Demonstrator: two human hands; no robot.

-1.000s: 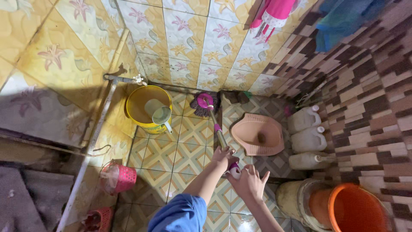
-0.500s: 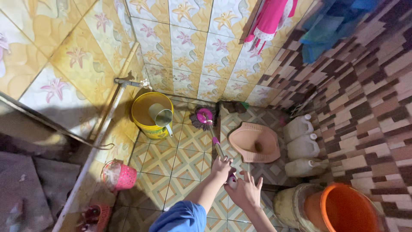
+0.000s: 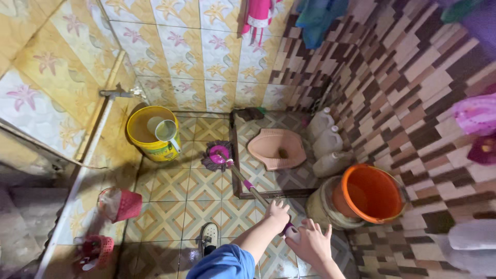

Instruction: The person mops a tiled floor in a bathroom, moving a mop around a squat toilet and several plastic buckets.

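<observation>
I hold a mop whose pink and metal handle (image 3: 247, 184) runs from my hands down to its dark stringy head with a pink hub (image 3: 217, 155) on the patterned floor tiles. My left hand (image 3: 277, 215) grips the shaft near its upper end. My right hand (image 3: 311, 243) sits at the white end cap, fingers partly spread around it. The mop head rests just left of the pink squat toilet pan (image 3: 276, 149). My blue sleeve (image 3: 222, 262) shows at the bottom.
A yellow bucket (image 3: 150, 132) with a scoop stands under a wall tap (image 3: 118, 93). An orange bucket (image 3: 370, 193) sits on a pale container by the right wall, with white jugs (image 3: 327, 142) behind. Pink baskets (image 3: 120, 204) lie at left. My shoe (image 3: 208, 236) is below.
The view has shifted right and back. The mop head has been drawn toward me across the floor, from near the back wall to beside the toilet pan. Both hands stay on the handle.
</observation>
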